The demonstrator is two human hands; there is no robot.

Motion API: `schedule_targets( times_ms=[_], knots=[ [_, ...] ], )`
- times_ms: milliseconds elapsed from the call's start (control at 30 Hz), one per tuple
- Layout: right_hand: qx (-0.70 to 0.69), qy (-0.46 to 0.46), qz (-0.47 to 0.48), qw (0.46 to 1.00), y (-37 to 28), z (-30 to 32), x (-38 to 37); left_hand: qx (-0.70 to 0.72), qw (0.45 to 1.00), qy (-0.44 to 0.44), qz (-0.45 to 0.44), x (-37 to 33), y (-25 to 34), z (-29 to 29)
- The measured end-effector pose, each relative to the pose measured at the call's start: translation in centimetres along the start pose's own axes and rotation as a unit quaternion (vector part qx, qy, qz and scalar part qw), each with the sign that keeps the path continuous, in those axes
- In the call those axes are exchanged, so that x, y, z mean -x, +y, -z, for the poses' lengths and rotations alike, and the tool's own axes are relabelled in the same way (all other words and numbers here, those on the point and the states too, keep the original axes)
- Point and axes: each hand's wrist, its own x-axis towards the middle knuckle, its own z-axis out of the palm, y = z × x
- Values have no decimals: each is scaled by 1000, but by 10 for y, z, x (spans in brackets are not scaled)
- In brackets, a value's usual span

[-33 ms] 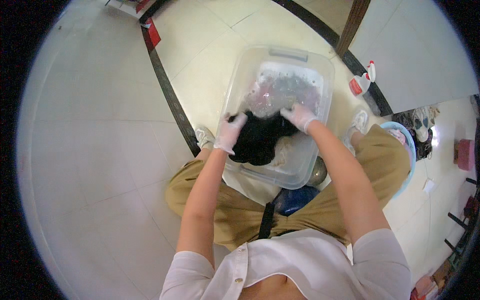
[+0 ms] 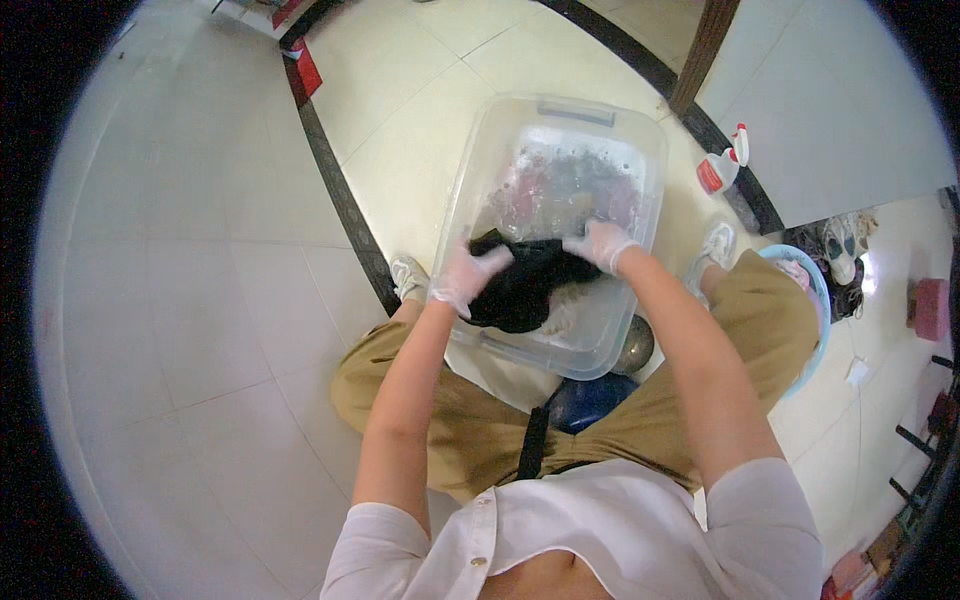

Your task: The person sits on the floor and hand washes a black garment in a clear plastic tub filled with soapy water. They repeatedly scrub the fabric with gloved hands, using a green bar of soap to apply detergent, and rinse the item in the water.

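Note:
A wet black garment [image 2: 520, 290] lies bunched in the near half of a clear plastic storage bin [image 2: 652, 200]. My left hand [image 2: 470, 278], in a thin see-through glove, grips the garment's left side, its fingers slightly blurred. On the other side, my right hand [image 2: 602, 246], gloved the same way, has its fingers closed on the garment's upper right part. Farther up the bin, reddish and grey cloth [image 2: 560, 190] soaks in sudsy water. Pale cloth [image 2: 568, 308] shows beside the black garment near the bin's close end.
A white spray bottle [image 2: 718, 172] with a red label stands right of the bin. Shoes [image 2: 842, 250] and a light blue basin [image 2: 824, 320] with clothes are farther right. Between my knees sit a dark blue object [image 2: 592, 402] and a round metallic one [image 2: 637, 345].
My left hand has shifted slightly right and down over the black garment. The garment's far edge has changed shape, and my right hand has moved down a little.

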Motion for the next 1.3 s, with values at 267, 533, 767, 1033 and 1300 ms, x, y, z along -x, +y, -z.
schedule_targets(
  times_ms=[267,533,767,1033,1300],
  knots=[
    [318,143,149,925,7,35,22,-276,931,-221,95,21,45,33],
    [-596,117,183,773,19,45,-13,287,937,-28,199,43,41,59],
    [-687,50,199,697,-68,81,56,674,725,112,82,52,89,73],
    [-514,75,149,841,-63,134,34,282,920,230,142,27,95,73],
    [161,0,-3,987,-24,7,-18,-130,972,82,180,-21,32,-45]
  ],
)
